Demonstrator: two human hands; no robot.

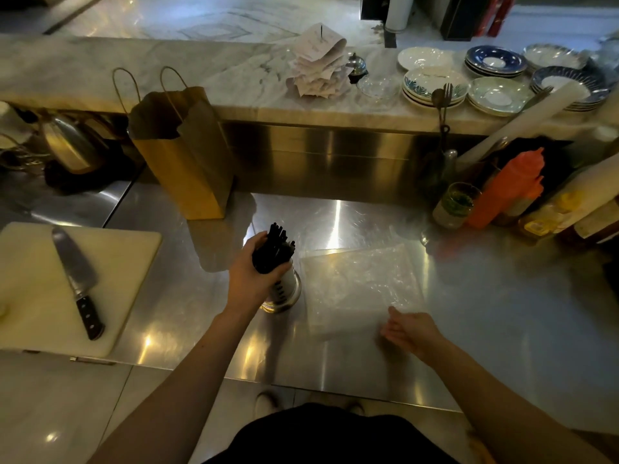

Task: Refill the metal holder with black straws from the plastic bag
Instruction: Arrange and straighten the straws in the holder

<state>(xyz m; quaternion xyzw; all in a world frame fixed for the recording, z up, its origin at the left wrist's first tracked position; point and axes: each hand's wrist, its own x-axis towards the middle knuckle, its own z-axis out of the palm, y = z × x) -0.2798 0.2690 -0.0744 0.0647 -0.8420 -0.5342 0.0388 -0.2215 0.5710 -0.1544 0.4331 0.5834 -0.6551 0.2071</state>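
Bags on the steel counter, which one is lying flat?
The clear plastic bag, lying flat by the right hand. The brown paper bag stands upright farther back, handles up.

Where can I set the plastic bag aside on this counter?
Bare counter lies between the cutting board and the metal holder, and right of the plastic bag toward the near edge. Crowded: the far-right corner, with the orange bottle and glass.
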